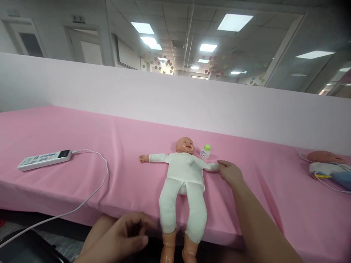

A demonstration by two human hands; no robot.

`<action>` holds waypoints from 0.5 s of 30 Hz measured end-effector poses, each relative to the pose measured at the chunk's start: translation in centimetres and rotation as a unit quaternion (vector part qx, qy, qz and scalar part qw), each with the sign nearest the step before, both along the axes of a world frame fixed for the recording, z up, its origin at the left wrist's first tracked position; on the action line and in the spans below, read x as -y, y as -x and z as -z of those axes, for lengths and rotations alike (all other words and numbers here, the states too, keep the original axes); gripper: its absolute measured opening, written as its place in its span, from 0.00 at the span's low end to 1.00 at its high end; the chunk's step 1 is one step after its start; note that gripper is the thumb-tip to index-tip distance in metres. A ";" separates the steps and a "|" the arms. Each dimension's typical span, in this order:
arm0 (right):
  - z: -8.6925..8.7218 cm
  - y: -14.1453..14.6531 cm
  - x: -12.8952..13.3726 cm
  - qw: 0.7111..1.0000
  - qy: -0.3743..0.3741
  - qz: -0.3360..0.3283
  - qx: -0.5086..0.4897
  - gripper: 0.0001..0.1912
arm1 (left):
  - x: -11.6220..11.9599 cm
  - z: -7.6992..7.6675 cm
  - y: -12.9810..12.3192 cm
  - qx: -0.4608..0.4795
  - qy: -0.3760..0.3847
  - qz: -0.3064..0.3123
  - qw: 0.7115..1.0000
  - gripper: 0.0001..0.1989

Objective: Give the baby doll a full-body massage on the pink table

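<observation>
A baby doll (186,170) in a white top and white leggings lies on its back, arms stretched out sideways, with its bare feet past the near edge of the pink-covered surface. My right hand (230,172) pinches the end of the doll's arm on the right; the doll's own hand there is hidden under my fingers. Low in the view, my left hand (128,233) is held left of the doll's legs, fingers loosely curled, thumb apart, holding nothing visible. Beside the doll's head stands a small clear bottle (205,151) with a light green cap.
A white power strip (45,160) lies at the left, its cable (102,182) running down over the near edge. Another doll (329,164) in white and blue lies at the far right. Behind the pink cloth (131,146) rises a low white partition (164,98) with glass above.
</observation>
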State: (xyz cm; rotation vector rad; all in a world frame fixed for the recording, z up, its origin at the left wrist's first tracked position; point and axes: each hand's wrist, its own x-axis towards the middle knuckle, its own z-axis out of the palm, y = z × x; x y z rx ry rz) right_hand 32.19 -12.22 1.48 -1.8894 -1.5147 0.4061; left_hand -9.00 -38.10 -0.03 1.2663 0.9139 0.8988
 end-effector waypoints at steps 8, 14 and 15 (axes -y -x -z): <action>-3.0 4.0 6.4 0.988 -0.129 -0.051 0.072 0.27 | -13.7 -9.6 -1.6 -0.135 -0.174 -0.110 0.969 0.17; 0.6 4.6 17.7 0.900 -0.294 -0.306 0.102 0.29 | -23.8 -6.8 2.8 -0.227 -0.161 -0.321 0.905 0.21; 1.6 4.6 19.3 0.887 -0.297 -0.331 0.124 0.34 | -24.4 -5.9 3.4 -0.251 -0.187 -0.332 0.890 0.20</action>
